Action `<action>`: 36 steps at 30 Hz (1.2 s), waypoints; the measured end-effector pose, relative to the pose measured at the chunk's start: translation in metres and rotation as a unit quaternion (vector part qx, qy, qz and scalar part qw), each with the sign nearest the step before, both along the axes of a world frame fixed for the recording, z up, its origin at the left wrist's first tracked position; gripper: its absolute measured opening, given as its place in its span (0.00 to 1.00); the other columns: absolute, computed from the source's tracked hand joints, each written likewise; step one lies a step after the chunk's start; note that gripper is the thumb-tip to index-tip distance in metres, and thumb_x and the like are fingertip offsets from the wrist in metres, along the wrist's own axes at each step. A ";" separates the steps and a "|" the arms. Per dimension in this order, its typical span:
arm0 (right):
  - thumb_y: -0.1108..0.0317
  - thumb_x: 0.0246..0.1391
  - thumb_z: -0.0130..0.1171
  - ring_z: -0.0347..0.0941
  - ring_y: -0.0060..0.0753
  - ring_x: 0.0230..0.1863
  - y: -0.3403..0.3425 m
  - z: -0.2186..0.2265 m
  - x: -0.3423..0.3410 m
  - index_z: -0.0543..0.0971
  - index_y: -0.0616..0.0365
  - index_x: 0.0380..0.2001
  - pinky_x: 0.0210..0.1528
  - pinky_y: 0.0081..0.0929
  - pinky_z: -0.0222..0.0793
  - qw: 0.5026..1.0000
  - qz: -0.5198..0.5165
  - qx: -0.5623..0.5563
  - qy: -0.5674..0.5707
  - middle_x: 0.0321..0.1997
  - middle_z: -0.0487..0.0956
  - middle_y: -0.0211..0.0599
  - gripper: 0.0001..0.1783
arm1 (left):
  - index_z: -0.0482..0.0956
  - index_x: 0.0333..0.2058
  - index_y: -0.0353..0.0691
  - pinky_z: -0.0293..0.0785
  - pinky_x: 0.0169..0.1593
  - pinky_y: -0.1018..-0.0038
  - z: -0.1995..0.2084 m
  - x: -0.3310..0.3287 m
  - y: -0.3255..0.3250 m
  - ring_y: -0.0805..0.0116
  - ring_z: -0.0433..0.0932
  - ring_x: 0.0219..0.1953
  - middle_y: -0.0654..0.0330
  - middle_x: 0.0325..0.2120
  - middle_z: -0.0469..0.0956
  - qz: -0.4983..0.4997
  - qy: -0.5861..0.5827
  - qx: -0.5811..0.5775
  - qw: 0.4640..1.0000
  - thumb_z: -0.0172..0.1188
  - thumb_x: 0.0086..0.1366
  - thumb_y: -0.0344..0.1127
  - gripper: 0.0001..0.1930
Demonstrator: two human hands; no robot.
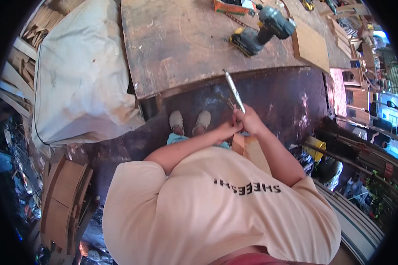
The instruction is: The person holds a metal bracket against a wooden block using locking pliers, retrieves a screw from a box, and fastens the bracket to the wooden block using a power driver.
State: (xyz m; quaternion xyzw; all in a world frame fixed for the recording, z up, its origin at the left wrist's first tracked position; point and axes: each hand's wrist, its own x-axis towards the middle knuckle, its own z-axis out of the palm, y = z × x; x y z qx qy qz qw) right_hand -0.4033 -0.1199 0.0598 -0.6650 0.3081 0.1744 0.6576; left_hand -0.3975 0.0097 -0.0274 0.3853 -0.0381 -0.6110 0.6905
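Head view: the right hand (249, 121) is pinching the near end of a slim silver marker (234, 91), whose long axis is pointing away and slightly left, its tip overlapping the near edge of the wooden worktable (177, 53); contact is unclear. The left hand (229, 130) is lying just beside, fingers indistinct. Beyond that edge, a cordless drill (269, 28) is resting left of a board (311, 47).
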 end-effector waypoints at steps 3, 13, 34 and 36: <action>0.65 0.61 0.51 0.68 0.23 0.23 0.002 0.010 -0.003 0.71 0.58 0.38 0.25 0.24 0.67 0.996 -0.037 0.081 0.015 0.25 0.72 0.30 0.08 | 0.61 0.60 0.43 0.74 0.51 0.63 -0.005 0.012 -0.004 0.66 0.72 0.55 0.60 0.54 0.69 -0.049 0.008 -0.070 0.996 0.56 0.67 0.55 0.31; 0.63 0.61 0.52 0.70 0.27 0.28 -0.020 0.042 0.032 0.69 0.57 0.40 0.26 0.26 0.69 0.970 -0.108 0.214 -0.032 0.30 0.72 0.34 0.10 | 0.66 0.51 0.35 0.66 0.57 0.71 0.034 0.063 -0.010 0.72 0.71 0.50 0.60 0.46 0.73 -0.040 -0.115 0.022 0.992 0.64 0.63 0.41 0.24; 0.64 0.62 0.50 0.76 0.34 0.30 -0.014 0.098 0.195 0.67 0.61 0.53 0.33 0.32 0.74 0.970 -0.036 0.153 -0.187 0.35 0.76 0.38 0.19 | 0.71 0.49 0.35 0.71 0.52 0.72 0.076 0.219 0.008 0.70 0.73 0.50 0.62 0.45 0.75 0.185 -0.312 0.057 0.930 0.70 0.52 0.28 0.26; 0.65 0.62 0.47 0.77 0.32 0.29 -0.010 0.099 0.211 0.66 0.62 0.54 0.32 0.29 0.71 0.966 -0.014 0.179 -0.186 0.35 0.77 0.37 0.20 | 0.74 0.46 0.35 0.69 0.55 0.69 0.061 0.258 0.031 0.64 0.73 0.52 0.55 0.47 0.75 0.202 -0.466 0.114 0.853 0.71 0.52 0.33 0.23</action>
